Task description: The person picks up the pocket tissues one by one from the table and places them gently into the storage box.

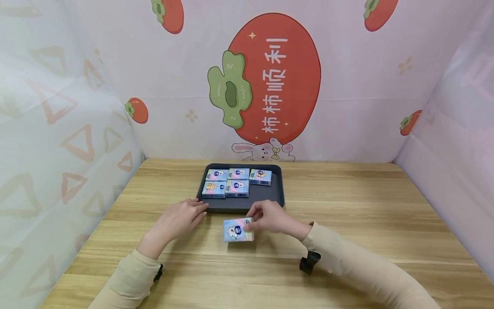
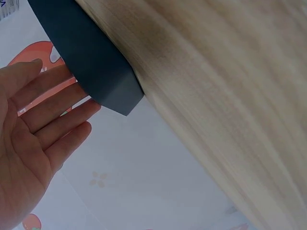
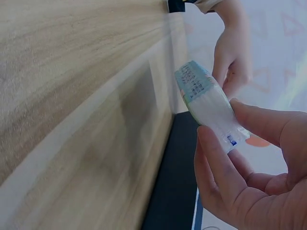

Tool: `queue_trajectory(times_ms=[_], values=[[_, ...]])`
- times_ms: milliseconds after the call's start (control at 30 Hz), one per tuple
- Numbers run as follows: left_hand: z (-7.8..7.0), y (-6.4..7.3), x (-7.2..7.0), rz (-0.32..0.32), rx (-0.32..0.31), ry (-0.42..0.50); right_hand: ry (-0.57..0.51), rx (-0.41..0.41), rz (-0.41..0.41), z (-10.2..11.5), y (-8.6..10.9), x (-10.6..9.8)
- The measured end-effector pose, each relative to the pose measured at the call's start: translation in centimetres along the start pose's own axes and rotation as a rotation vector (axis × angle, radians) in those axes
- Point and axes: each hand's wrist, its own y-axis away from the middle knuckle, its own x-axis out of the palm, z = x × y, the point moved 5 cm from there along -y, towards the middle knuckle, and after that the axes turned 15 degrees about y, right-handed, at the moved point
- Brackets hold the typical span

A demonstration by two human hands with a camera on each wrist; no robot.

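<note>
A small tissue pack [image 1: 233,230] with a cartoon print on blue and pink wrapping is pinched at its right end by my right hand [image 1: 273,219]. It is held above the table, just in front of a dark grey tray [image 1: 266,198]. In the right wrist view, thumb and fingers squeeze the edges of the pack [image 3: 204,98]. My left hand [image 1: 180,219] rests its fingertips on the tray's front left corner. The left wrist view shows those fingers fairly straight against the tray's wall [image 2: 96,62]. Several similar tissue packs [image 1: 237,188] lie in the tray.
Inside the tray, three packs form the back row and two the front row, towards the left. The wooden table [image 1: 347,201] ends at a printed backdrop [image 1: 347,116] behind the tray. Pale curtains stand on both sides.
</note>
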Motion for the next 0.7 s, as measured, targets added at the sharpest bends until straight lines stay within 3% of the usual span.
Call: queue_trajectory(times_ms=[700], values=[[0.1,0.0,0.0,-0.002,0.011,-0.002,-0.033,0.087,-0.076,-2.0,-0.3,-3.4]])
